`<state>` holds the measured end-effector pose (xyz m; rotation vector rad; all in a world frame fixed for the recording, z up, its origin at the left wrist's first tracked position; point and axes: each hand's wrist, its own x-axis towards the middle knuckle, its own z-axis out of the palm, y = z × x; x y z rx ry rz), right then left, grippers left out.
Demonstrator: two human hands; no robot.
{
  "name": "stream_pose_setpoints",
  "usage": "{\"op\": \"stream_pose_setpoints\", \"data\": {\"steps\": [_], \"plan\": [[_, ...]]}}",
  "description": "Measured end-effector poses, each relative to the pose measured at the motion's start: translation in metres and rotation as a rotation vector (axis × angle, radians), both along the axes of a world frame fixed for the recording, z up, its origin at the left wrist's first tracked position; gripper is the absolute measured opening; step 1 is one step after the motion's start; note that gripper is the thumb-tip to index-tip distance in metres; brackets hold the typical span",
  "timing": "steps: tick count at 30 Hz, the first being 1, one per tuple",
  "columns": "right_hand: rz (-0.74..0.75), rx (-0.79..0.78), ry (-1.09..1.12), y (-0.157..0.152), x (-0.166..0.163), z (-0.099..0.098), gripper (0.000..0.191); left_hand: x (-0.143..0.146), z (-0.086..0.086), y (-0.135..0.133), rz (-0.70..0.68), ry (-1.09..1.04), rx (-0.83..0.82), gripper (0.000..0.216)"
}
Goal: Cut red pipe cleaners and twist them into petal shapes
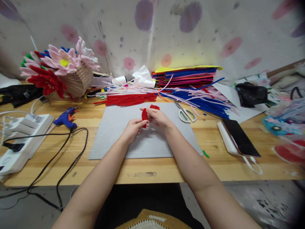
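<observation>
Over the grey cutting mat (pixel 111 140), my left hand (pixel 133 128) pinches the lower end of a red fuzzy petal-shaped piece (pixel 144 115), which looks bent from pipe cleaner and stands upright. My right hand (pixel 159 117) has its thumb and fingers closed against the same piece from the other side. A second red fuzzy piece (pixel 155 107) shows just behind my right fingers; whether it joins the first is hidden. Beyond the mat lies a bundle of red pipe cleaners (pixel 133 99). Scissors with pale handles (pixel 187 115) rest at the mat's upper right.
Blue pipe cleaners (pixel 212 105) and stacked coloured ones (pixel 186 78) lie at the back. Left are a blue glue gun (pixel 66 117), a power strip (pixel 26 143), loose black cables and a basket of fuzzy flowers (pixel 78 79). A phone (pixel 241 136) lies right, with a green scrap (pixel 206 154) nearer.
</observation>
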<state>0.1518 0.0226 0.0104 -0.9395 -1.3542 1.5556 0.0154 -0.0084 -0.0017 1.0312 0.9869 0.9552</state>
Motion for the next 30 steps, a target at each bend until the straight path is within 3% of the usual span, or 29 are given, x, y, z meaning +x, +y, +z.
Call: {"op": "stream_pose_setpoints", "data": {"steps": [3, 12, 19, 22, 27, 30], "plan": [[0.001, -0.057, 0.077, 0.005, 0.003, -0.002, 0.044, 0.000, 0.001, -0.001, -0.070, -0.014, -0.031, 0.031], [-0.112, 0.053, -0.057, 0.004, 0.008, 0.009, 0.028, 0.004, -0.001, -0.002, -0.088, 0.089, 0.020, 0.033], [-0.250, 0.210, -0.217, 0.002, 0.005, 0.012, 0.024, 0.008, -0.003, -0.004, 0.034, 0.232, 0.102, 0.032], [-0.267, 0.183, -0.178, 0.002, 0.001, 0.008, 0.028, 0.009, -0.006, -0.003, 0.085, 0.208, 0.119, 0.028], [-0.072, -0.029, -0.054, 0.003, 0.000, -0.001, 0.045, 0.002, -0.002, 0.001, 0.138, -0.010, 0.030, 0.027], [0.102, 0.022, -0.166, 0.001, 0.002, -0.004, 0.036, -0.004, 0.002, 0.002, 0.154, -0.128, 0.011, 0.027]]}}
